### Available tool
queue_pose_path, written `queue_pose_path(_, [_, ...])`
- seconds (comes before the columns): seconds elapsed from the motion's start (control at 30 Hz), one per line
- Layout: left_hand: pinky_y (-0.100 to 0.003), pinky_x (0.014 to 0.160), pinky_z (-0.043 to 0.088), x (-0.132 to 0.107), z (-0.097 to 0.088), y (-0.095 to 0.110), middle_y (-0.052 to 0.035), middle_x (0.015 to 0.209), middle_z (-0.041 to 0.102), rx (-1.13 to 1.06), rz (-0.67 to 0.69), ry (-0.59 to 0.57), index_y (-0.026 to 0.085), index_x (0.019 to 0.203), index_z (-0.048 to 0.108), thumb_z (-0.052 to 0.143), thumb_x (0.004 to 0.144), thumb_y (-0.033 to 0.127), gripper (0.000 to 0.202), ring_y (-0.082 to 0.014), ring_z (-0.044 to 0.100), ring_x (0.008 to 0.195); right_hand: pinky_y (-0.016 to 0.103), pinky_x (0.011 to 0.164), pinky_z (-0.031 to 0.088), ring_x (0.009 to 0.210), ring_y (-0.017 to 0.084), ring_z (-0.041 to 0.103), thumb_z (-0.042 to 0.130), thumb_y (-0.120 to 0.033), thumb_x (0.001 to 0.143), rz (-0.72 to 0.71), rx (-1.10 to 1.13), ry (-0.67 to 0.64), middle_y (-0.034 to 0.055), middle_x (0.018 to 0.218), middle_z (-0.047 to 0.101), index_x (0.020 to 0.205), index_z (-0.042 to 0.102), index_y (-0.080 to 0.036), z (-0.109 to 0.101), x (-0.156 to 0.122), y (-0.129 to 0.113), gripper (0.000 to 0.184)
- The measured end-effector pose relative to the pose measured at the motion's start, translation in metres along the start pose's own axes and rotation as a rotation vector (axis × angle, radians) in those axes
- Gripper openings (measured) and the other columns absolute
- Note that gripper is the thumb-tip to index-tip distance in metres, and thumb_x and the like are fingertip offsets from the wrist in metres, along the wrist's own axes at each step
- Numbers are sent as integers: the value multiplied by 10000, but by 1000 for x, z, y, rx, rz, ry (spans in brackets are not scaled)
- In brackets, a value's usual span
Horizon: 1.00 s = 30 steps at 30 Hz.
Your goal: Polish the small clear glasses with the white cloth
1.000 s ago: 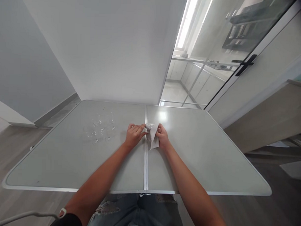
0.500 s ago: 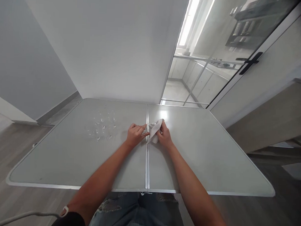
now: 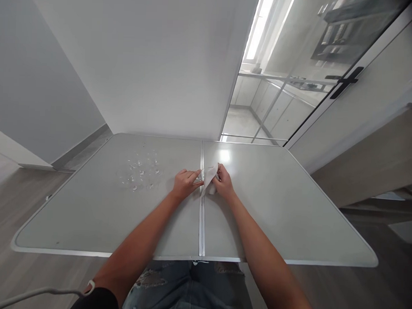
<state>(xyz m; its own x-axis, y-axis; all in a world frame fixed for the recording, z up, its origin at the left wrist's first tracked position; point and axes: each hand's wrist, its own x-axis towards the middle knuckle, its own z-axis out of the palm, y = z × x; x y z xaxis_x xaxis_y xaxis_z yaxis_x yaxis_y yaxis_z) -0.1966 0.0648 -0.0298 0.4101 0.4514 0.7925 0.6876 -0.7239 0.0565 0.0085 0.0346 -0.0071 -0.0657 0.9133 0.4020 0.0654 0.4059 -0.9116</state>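
Both hands meet near the middle of the grey surface (image 3: 274, 211), a little toward its far edge, right over the seam (image 3: 201, 226) that splits it into two halves. The right hand (image 3: 224, 186) pinches a white cloth (image 3: 210, 174) with curled fingers, so the cloth stands up in a point just above the seam. The left hand (image 3: 185, 184) has its fingertips pressed together on the cloth's left edge, knuckles low over the surface. On the left half, towards the far edge and well apart from the hands, lies a cluster of small clear glass pieces (image 3: 139, 172). A white wall (image 3: 155, 58) and a glass door (image 3: 296, 85) stand beyond the far edge.
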Motion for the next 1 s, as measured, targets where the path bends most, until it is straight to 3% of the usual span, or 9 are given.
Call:
queue_pose_path(0.13, [-321, 654, 388, 3, -1, 1, -61, 761, 755, 8, 8, -9, 196, 1119, 723, 633, 923, 502, 374, -166, 687, 674, 273, 748, 465, 815, 156, 537, 631, -374, 900, 35, 35, 35, -3, 897, 554, 974, 508, -238, 7, 0, 1, 198])
queue_pose_path(0.33, [-317, 637, 381, 4, -2, 3, -45, 735, 753, -19, -40, -47, 211, 1080, 723, 633, 909, 550, 390, -154, 682, 640, 285, 739, 476, 823, 178, 528, 690, -476, 853, 100, 171, -39, 7, 883, 560, 944, 499, -241, 2, 0, 3, 316])
queue_pose_path(0.47, [-306, 642, 389, 1, -3, 3, -36, 708, 746, -34, -56, -70, 210, 1050, 724, 642, 899, 562, 392, -148, 681, 633, 284, 713, 441, 761, 162, 490, 651, -392, 881, 50, 70, -95, -14, 825, 518, 891, 473, -237, -3, 0, 2, 236])
queue_pose_path(0.6, [-308, 638, 389, 0, -3, 3, -34, 686, 737, 8, -58, -32, 202, 1051, 726, 625, 911, 554, 392, -155, 679, 629, 284, 706, 414, 724, 148, 467, 592, -287, 895, -32, -122, -8, -26, 818, 506, 943, 474, -243, 2, 0, -2, 135])
queue_pose_path(0.73, [-312, 630, 374, 3, -2, 4, -39, 684, 736, 15, -47, 14, 193, 1079, 720, 622, 923, 521, 376, -160, 684, 632, 292, 755, 448, 823, 162, 538, 597, -310, 890, -5, -5, 18, 9, 945, 562, 1015, 470, -244, 9, 0, -7, 190])
queue_pose_path(0.87, [-314, 630, 373, 3, -3, 4, -48, 705, 740, -3, -46, -11, 207, 1088, 720, 634, 914, 524, 372, -166, 690, 647, 252, 638, 422, 734, 140, 490, 677, -340, 819, 74, 135, -52, -15, 860, 517, 939, 422, -246, 8, 1, -9, 297])
queue_pose_path(1.0, [-316, 616, 367, 3, -4, 7, -50, 689, 730, 16, -28, -9, 208, 1070, 730, 628, 917, 516, 358, -164, 673, 624, 229, 547, 329, 639, 110, 358, 709, -286, 758, 61, 53, -61, -56, 742, 382, 836, 328, -252, 4, 4, -9, 390])
